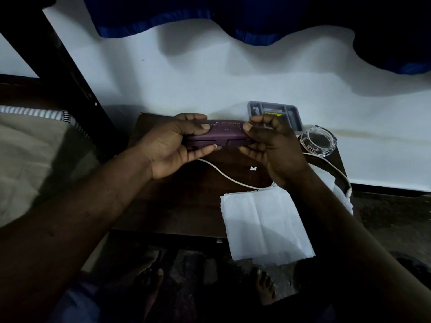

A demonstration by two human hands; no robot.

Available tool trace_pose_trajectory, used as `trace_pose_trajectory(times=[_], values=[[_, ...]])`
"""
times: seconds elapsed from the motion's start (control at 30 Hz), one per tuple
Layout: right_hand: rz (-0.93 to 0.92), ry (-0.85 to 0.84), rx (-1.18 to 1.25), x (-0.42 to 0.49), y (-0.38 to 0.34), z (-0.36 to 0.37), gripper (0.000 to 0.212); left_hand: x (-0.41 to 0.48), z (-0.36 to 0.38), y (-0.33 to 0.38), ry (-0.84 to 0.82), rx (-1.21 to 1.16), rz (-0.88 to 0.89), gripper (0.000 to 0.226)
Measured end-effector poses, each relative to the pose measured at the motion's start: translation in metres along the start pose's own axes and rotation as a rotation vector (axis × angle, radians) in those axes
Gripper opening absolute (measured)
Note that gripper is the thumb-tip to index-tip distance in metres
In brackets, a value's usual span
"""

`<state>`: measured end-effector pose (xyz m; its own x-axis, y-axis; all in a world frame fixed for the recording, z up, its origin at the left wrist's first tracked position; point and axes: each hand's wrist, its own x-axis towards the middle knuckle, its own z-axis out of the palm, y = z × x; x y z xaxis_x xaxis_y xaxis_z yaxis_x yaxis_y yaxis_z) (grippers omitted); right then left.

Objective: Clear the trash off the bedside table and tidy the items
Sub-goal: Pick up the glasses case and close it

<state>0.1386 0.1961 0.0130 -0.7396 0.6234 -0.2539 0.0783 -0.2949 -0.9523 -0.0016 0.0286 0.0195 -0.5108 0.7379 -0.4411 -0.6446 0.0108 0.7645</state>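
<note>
A long purple case [224, 134] is held level above the dark wooden bedside table [177, 206]. My left hand [177, 145] grips its left end, thumb on top and fingers underneath. My right hand [268, 145] grips its right end with curled fingers. On the table lie a white cable [224, 174], a tiny white scrap [252, 169] and a folded white paper [263, 222] that overhangs the front edge.
A grey compartment tray [289, 113] sits at the table's back against the white wall. A clear glass ashtray [319, 141] stands at the right edge. A bed [30, 159] with a dark frame is on the left. Blue curtain [163, 17] hangs above. Bare feet show below.
</note>
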Motion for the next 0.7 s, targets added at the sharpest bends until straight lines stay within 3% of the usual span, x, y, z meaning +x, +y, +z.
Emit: trace_pose_trajectory(times=[0.17, 0.3, 0.53, 0.7], values=[[0.074, -0.065, -0.003, -0.003, -0.002, 0.004, 0.041, 0.002, 0.002, -0.002, 0.027, 0.023, 0.021, 0.039], [0.05, -0.035, 0.02, -0.003, -0.004, 0.006, 0.04, 0.0, 0.004, -0.005, 0.032, 0.115, -0.086, 0.022], [0.062, -0.012, 0.053, -0.005, -0.001, 0.01, 0.04, 0.006, -0.002, -0.008, 0.183, 0.21, 0.01, 0.018], [0.049, 0.022, 0.07, -0.004, 0.001, 0.013, 0.038, 0.008, -0.003, -0.009, 0.188, 0.186, 0.036, 0.014]])
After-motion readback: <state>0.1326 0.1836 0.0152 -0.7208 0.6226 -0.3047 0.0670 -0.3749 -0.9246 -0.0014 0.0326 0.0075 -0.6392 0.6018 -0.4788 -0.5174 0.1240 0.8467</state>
